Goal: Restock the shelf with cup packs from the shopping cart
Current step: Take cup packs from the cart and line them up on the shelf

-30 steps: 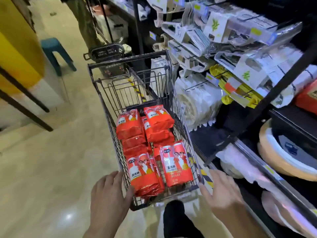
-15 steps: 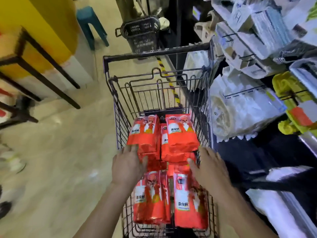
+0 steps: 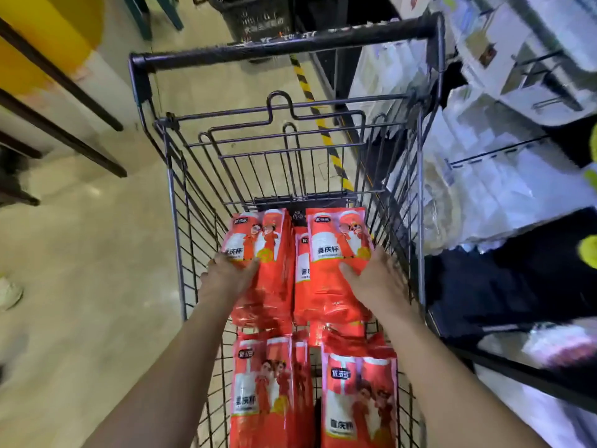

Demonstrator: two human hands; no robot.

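Our left hand (image 3: pixel 226 281) gripped one red cup pack (image 3: pixel 268 240) in the shopping cart (image 3: pixel 284 46), thumb on its face, fingers (image 3: pixel 214 265) curled over its outer edge. Our right hand (image 3: pixel 379 282) lay on a second pack (image 3: pixel 332 244) just beside; whether those fingers were closed we could not tell. The shelf (image 3: pixel 533 273) stood to their right. The film wrap looked light, soft and slippery, so we judged the long sides the best hold. Labels read 喜庆杯

Cup packs (image 3: pixel 258 263): at least five; shopping cart (image 3: pixel 284 46): one; left hand (image 3: pixel 226 279), right hand (image 3: pixel 378 282): two.
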